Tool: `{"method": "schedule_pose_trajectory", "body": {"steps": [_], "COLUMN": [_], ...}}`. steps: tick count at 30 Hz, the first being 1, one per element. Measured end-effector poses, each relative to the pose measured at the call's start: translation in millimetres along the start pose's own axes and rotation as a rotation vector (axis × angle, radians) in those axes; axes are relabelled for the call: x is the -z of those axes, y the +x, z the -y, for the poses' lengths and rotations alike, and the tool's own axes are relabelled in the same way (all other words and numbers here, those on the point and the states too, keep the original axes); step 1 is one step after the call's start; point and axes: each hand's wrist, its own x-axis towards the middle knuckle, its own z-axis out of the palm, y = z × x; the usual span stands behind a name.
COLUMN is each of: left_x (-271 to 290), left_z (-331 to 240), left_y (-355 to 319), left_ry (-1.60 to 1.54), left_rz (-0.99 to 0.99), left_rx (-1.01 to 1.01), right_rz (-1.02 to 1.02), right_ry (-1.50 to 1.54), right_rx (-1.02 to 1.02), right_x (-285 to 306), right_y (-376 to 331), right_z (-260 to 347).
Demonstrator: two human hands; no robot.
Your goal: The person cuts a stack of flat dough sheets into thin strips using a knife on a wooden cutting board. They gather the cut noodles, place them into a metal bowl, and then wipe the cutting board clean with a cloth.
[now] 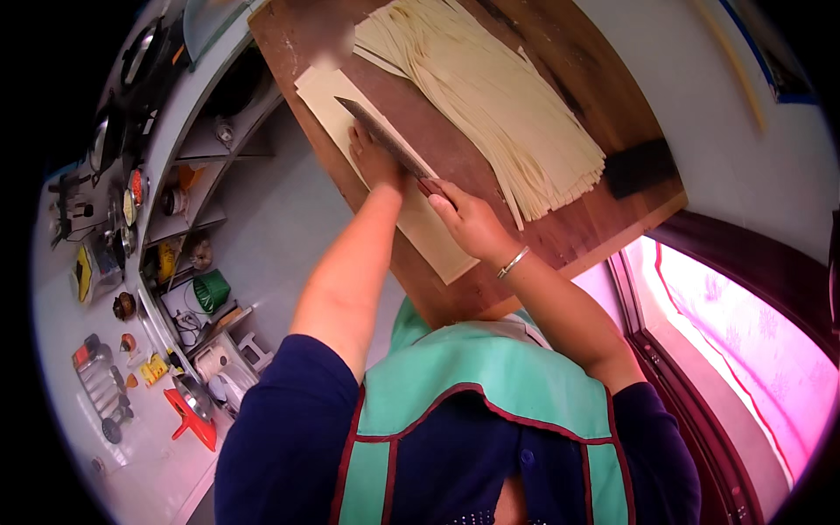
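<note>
A long folded strip of pale dough (435,247) lies along the left side of the wooden board (346,197). My left hand (376,162) rests flat on the dough, its fingers stretched out beside the blade. In my right hand (472,219) is the handle of a long knife (381,133), the fingers wrapped round it. The blade lies lengthwise along the strip's right edge, its tip pointing away from me. To the right, a broad pile of cut noodles (490,105) spreads over the board in long strands.
A dark block-like object (641,168) sits at the board's right edge. On the left stand open shelves (197,166) with a green basket (211,290), and a white counter (144,437) bearing a red item (191,420) and jars. A window with a pink curtain (761,324) is at lower right.
</note>
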Motion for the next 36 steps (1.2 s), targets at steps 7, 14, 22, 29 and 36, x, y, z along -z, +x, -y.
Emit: {"method": "schedule_pose_trajectory", "body": {"steps": [7,14,22,29,36], "left_x": [13.3,-15.8,1.3,2.2,-1.1], "left_z": [27.3,50.6,54.4,70.0,65.1], "left_y": [67.5,90.4,150.4,178.5,181.4], "left_ry": [0.128,0.321,0.203,0.330,0.266], "left_rz": [-0.115,-0.033,-0.140,-0.094,-0.097], "left_rx": [-0.121,-0.086,-0.159,-0.126,-0.120], "right_rz": [0.037,0.005,-0.020,0.024,0.103], "right_ry": [-0.051,-0.020,-0.072,0.018,0.026], "right_rx": [-0.061,-0.030,0.003,-0.144,-0.388], "right_x": [-4.1,-24.4,-42.6,-58.7,-54.8], "right_y": [16.1,92.8,134.9,165.8,234.2], "right_z": [11.7,33.3,32.3,48.5,92.7]}}
